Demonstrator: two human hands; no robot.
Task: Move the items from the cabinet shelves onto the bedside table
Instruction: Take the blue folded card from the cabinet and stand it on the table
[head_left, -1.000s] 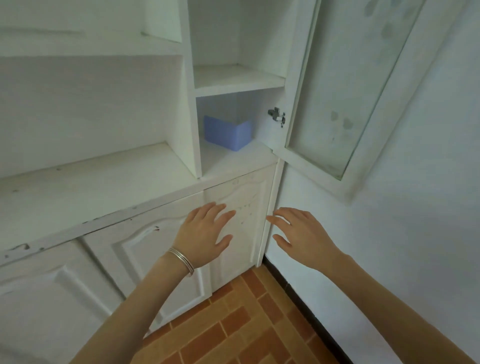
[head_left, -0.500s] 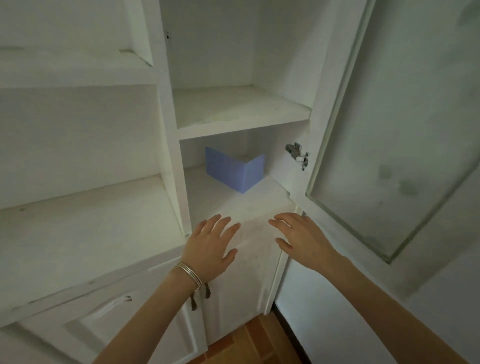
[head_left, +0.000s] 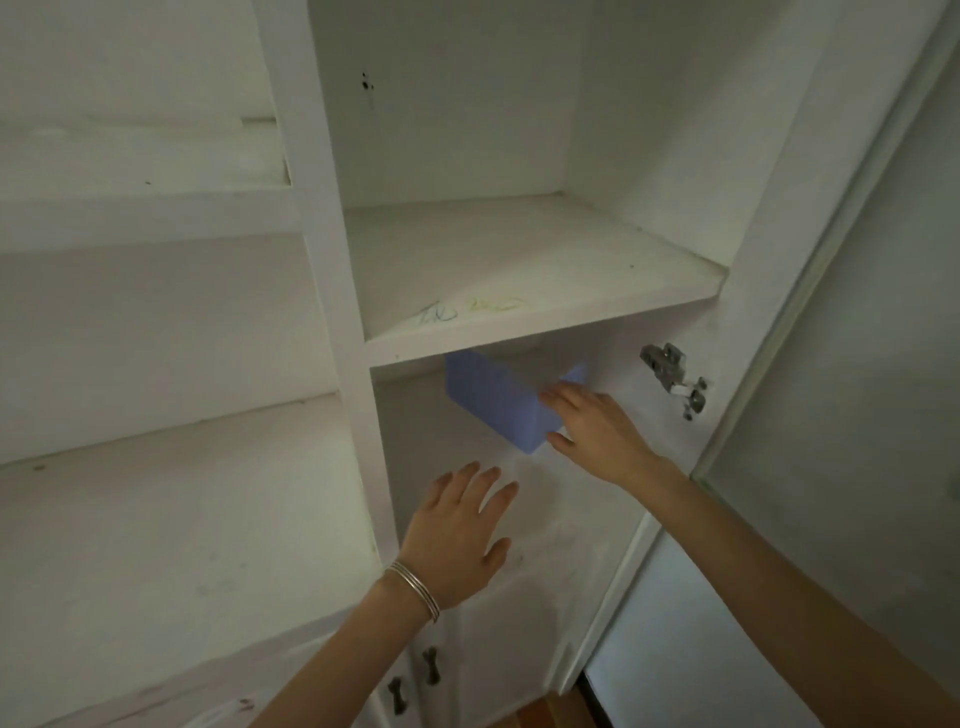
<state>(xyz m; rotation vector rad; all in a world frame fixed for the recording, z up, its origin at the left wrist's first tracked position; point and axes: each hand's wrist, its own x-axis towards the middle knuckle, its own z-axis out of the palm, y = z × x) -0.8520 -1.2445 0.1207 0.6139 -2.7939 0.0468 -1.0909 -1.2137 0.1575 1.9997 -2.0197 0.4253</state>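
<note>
Spread-fingered, right hand (head_left: 597, 431) flanked the pale blue rectangular plastic box (head_left: 493, 402) (contents hidden), perhaps touching; left hand (head_left: 457, 538) hovered spread.

Box (head_left: 493, 402) sits on lower shelf (head_left: 566, 525), apparently rearward.

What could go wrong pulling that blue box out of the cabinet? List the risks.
1. The right hand meets only the near corner of the blue box, with the left hand apart from it; a one-handed pull may twist or drop it.
2. The shelf hangs just over the box; lifting could knock it.
3. The metal hinge and open glass door sit beside the right arm; a wide swing might hit them.
</note>
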